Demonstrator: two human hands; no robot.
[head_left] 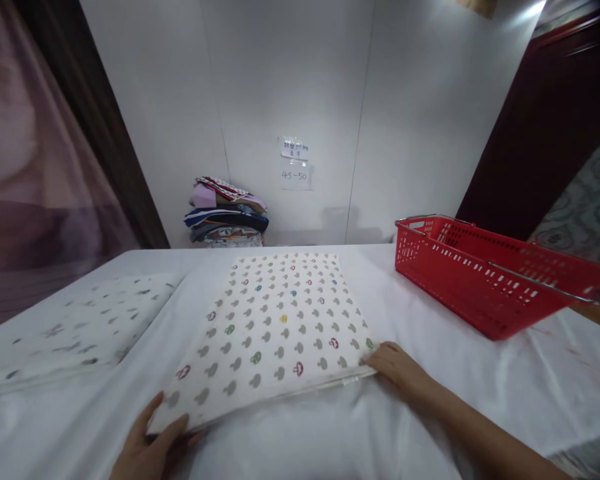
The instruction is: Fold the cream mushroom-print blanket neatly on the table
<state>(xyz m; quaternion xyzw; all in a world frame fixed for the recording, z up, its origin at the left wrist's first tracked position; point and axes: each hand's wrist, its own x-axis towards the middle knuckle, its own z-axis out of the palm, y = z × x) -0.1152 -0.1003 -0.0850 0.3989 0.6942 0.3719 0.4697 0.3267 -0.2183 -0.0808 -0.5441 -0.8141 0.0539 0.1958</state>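
Note:
A folded white cloth with rows of grey and coloured mushroom prints [280, 320] lies on the white-covered table. Its near left corner is between the thumb and fingers of my left hand [153, 440]. At the near right corner, my right hand [393, 367] grips the edge, thumb on top and the other fingers partly hidden. The near edge shows stacked layers and looks slightly raised at the left.
Another folded white cloth with dark prints [95, 320] lies at the left. A red plastic basket [470, 287] stands at the right. Behind the table is a pile of folded fabrics [227, 217] against the white wall, near paper labels [295, 175].

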